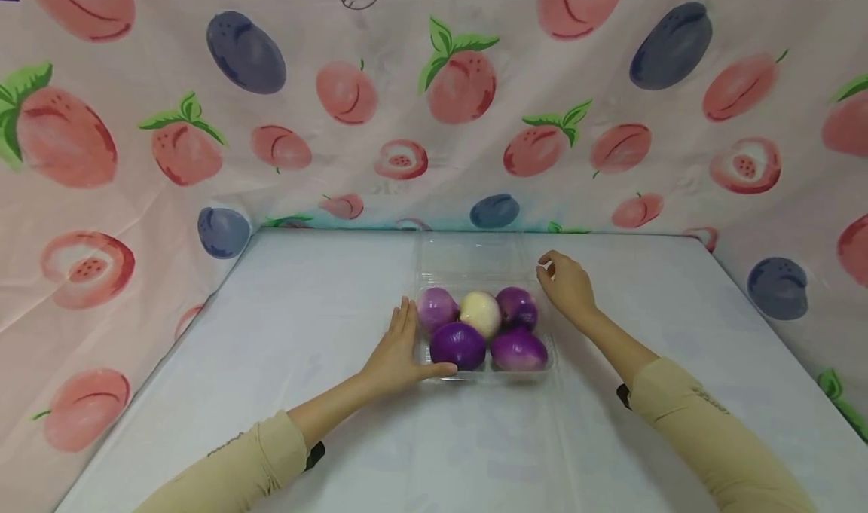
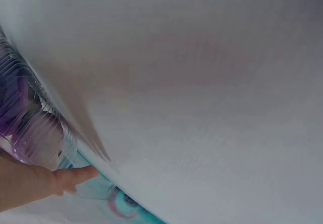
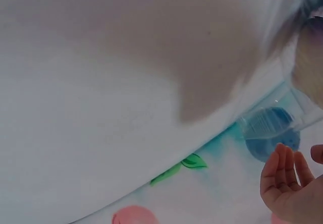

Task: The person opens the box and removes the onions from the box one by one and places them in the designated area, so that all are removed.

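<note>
A clear plastic clamshell box (image 1: 498,376) sits on the table in the head view, its transparent lid (image 1: 468,259) folded back toward the wall. Inside lie several purple onions (image 1: 458,346) and one pale, whitish onion (image 1: 481,314). My left hand (image 1: 396,358) is spread around the box's front left corner, fingers along the left side and thumb across the front rim. Its thumb and fingers are mostly straight. Beyond the box's right side, my right hand (image 1: 568,285) is raised near the lid, fingers loosely bent and thumb apart in the right wrist view, holding nothing.
A white cloth covers the table (image 1: 325,294). Behind it and along both sides hangs a pink curtain (image 1: 407,61) printed with peaches and plums. The open lid reaches close to the table's back edge.
</note>
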Tool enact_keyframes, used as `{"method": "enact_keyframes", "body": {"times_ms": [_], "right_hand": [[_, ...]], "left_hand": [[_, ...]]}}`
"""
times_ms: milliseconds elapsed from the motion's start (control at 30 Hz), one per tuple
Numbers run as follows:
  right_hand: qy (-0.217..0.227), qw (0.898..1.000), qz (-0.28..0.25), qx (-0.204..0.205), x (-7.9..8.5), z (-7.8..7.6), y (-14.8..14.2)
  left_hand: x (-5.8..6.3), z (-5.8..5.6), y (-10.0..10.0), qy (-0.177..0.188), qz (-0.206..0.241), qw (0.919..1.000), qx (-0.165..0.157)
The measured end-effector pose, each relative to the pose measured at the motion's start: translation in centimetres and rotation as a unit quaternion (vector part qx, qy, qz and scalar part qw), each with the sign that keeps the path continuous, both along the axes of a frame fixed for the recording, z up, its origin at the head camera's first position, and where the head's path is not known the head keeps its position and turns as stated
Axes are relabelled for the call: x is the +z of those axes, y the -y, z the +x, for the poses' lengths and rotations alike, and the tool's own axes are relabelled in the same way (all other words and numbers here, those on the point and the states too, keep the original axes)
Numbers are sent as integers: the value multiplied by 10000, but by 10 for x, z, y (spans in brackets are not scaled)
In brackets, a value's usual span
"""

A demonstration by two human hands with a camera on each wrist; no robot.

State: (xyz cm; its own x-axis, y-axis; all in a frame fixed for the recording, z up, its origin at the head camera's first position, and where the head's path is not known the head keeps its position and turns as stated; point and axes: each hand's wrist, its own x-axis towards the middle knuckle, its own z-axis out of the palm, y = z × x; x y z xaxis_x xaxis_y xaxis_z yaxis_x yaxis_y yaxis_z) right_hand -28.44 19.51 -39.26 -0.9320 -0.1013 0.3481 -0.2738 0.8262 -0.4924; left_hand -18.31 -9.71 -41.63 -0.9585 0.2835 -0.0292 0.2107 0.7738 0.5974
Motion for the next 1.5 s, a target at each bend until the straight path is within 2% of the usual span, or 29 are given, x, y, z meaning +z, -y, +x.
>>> {"method": "enact_keyframes", "body": {"times_ms": [467, 767, 1000, 1100, 1333, 1500], "right_hand": [[418, 9947, -540, 763, 22, 55, -3], [1083, 9829, -839, 1231, 21, 83, 2], [1445, 9794, -421, 1347, 18, 88, 11], [1483, 9793, -213, 1363, 19, 88, 12], [1491, 9731, 419, 1703, 16, 91, 17], [1637, 9719, 691, 1545, 16, 98, 16]], "left_hand": [[2, 2, -1, 140, -144, 9998, 31], [3, 2, 3, 335, 8, 9994, -60], [3, -1, 5, 428, 161, 9989, -82], [2, -3, 6, 423, 221, 9988, -126], [2, -4, 7, 486, 351, 9981, -106], [-1, -2, 4, 468, 416, 9979, -142]]}}
